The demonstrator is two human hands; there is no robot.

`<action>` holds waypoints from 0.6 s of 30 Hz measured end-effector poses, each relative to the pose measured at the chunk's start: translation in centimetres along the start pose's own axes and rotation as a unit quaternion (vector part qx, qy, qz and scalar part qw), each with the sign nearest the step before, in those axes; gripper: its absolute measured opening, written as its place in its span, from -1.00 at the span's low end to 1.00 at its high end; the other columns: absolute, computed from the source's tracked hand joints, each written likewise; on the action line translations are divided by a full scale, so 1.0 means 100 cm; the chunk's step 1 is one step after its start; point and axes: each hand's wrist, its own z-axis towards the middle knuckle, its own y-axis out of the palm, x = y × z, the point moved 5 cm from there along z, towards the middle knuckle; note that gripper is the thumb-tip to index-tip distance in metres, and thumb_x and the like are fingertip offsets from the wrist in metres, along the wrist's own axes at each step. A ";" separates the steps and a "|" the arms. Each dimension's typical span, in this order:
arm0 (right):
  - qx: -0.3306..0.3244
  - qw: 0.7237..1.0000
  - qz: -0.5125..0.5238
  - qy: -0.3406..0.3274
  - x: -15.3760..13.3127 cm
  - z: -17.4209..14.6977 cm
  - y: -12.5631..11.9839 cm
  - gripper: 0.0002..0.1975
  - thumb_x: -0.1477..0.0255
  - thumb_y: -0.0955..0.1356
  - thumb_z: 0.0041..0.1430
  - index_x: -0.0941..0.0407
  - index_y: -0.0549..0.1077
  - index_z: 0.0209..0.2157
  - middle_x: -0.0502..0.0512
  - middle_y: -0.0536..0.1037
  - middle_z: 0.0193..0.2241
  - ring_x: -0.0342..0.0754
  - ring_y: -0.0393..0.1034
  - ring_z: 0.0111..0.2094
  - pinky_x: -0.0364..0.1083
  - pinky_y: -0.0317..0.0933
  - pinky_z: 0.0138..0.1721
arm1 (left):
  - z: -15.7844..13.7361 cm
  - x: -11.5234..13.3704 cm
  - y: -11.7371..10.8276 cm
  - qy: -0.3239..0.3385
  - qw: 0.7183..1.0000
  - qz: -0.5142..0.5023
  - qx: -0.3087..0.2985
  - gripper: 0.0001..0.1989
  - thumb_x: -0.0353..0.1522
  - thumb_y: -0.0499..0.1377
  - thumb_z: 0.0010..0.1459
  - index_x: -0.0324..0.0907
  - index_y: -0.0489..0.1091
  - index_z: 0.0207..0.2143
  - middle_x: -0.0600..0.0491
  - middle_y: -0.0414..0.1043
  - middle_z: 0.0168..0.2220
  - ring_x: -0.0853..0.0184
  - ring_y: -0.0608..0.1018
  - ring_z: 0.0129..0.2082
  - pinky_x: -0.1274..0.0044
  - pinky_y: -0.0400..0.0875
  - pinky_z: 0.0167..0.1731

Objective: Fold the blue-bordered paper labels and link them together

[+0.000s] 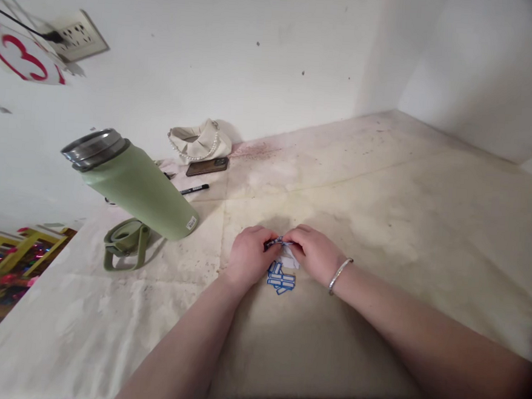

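Note:
My left hand [252, 253] and my right hand [314, 251] meet over the table, fingertips almost touching. Both are closed in a pinch around a small, thin dark-and-white patterned piece [274, 242], mostly covered by the fingers; its kind is too small to tell. A white paper-like piece [290, 259] lies just below the right fingertips. Nearer to me sits a small cluster of blue-edged, pale rectangular pieces [281, 280], some overlapping. A silvery bracelet [339, 276] circles my right wrist.
On the left stand a green steel-rimmed bottle [144, 185] and its green lid [126, 244] with a loop handle. Farther back lie a black pen [195, 189], a phone [207, 167] and a cream handbag [199, 141]. A wall socket [79, 36] is at upper left. The cloth-covered table [385, 189] meets the wall.

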 end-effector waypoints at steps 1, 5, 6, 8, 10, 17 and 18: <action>0.003 1.000 0.001 0.002 -0.001 0.000 -0.001 -0.82 0.61 0.27 0.10 0.15 0.46 -0.29 0.12 0.45 -0.32 -0.10 0.37 -0.31 -0.11 0.25 -0.24 | 0.000 -0.001 0.000 -0.003 1.000 -0.002 0.003 -0.88 -0.34 0.13 0.09 -0.12 0.46 -0.36 0.07 0.43 -0.38 0.31 0.43 -0.29 0.52 0.26 -0.33; 0.027 0.999 0.005 0.017 -0.003 -0.002 -0.006 -0.77 0.57 0.30 0.07 0.15 0.39 -0.19 0.12 0.39 -0.23 -0.16 0.33 -0.42 -0.12 0.26 -0.30 | -0.001 -0.002 -0.001 -0.012 1.000 -0.010 0.020 -0.84 -0.37 0.09 0.12 -0.12 0.46 -0.30 0.06 0.46 -0.35 0.32 0.45 -0.28 0.52 0.29 -0.30; 0.035 0.999 0.006 0.021 -0.003 -0.003 -0.007 -0.74 0.55 0.30 0.07 0.15 0.37 -0.15 0.15 0.38 -0.19 -0.17 0.33 -0.43 -0.11 0.27 -0.30 | -0.001 -0.002 -0.001 -0.011 1.000 -0.011 0.022 -0.84 -0.37 0.08 0.12 -0.13 0.45 -0.29 0.06 0.46 -0.34 0.32 0.45 -0.27 0.52 0.29 -0.29; 0.045 0.999 0.007 0.028 -0.004 -0.004 -0.009 -0.68 0.52 0.30 0.08 0.17 0.32 -0.07 0.20 0.34 -0.12 -0.17 0.33 -0.42 -0.09 0.28 -0.27 | -0.001 -0.001 0.000 -0.002 1.000 -0.010 0.022 -0.85 -0.36 0.10 0.11 -0.13 0.46 -0.30 0.05 0.46 -0.34 0.31 0.44 -0.25 0.52 0.29 -0.26; 0.047 0.998 0.006 0.031 -0.003 -0.004 -0.010 -0.63 0.50 0.30 0.09 0.19 0.30 -0.02 0.23 0.32 -0.08 -0.15 0.34 -0.39 -0.07 0.29 -0.23 | -0.001 0.000 0.001 0.007 1.000 -0.006 0.019 -0.88 -0.36 0.13 0.09 -0.12 0.46 -0.33 0.05 0.45 -0.35 0.30 0.43 -0.24 0.51 0.29 -0.25; 0.011 1.000 -0.010 0.025 -0.003 -0.002 -0.005 -0.70 0.46 0.31 0.11 0.17 0.39 -0.09 0.19 0.39 -0.15 -0.12 0.35 -0.36 -0.08 0.28 -0.22 | -0.001 0.000 0.002 0.014 1.000 0.002 0.015 -0.88 -0.38 0.13 0.08 -0.12 0.47 -0.34 0.06 0.44 -0.36 0.30 0.42 -0.25 0.50 0.28 -0.24; 0.006 1.000 -0.014 0.024 -0.003 -0.002 -0.004 -0.73 0.46 0.31 0.11 0.16 0.41 -0.12 0.18 0.41 -0.18 -0.12 0.35 -0.36 -0.09 0.27 -0.23 | -0.001 0.000 0.002 0.014 1.000 0.002 0.014 -0.88 -0.38 0.13 0.08 -0.11 0.47 -0.34 0.06 0.44 -0.37 0.30 0.42 -0.26 0.50 0.28 -0.24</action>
